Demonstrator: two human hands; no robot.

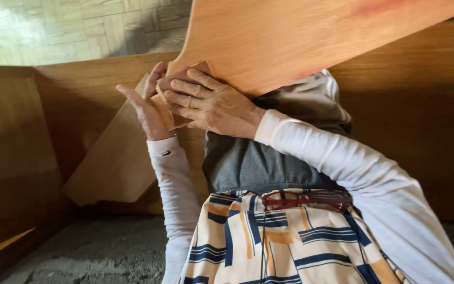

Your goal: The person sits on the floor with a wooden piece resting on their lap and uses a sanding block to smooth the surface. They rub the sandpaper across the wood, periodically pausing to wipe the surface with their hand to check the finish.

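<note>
Two bare hands meet at the narrow end of a large, smooth, light-brown wooden board (300, 37), which slants up and away to the right and runs out of view at the top edge. It is off the ground at this end, so the hands appear to be carrying at least part of its weight; whether its far end rests on anything cannot be seen.

Farthest left, a dark brown wooden wall panel (11, 152) stands upright. Leaning against the wall beside it is a paler, flat wooden piece with angled corners (114, 158), its lower edge near the grey, gritty concrete floor (95, 252).

Next comes the left hand (148, 108), in a white sleeve. Its palm is open and turned towards the board's end, fingers spread and pointing upward, so it seems to brace or steady rather than grasp; how much of the palm actually touches the wood is hidden.

Just right of it, the right hand (211, 105) lies over the board's tapered end with fingers curled round the edge, clamped on the wood; the thumb is out of sight behind it.

Below hang a grey fabric layer (248, 163), a patterned cream, navy and orange garment (279, 242), and red-framed spectacles (306, 200) on a cord.
</note>
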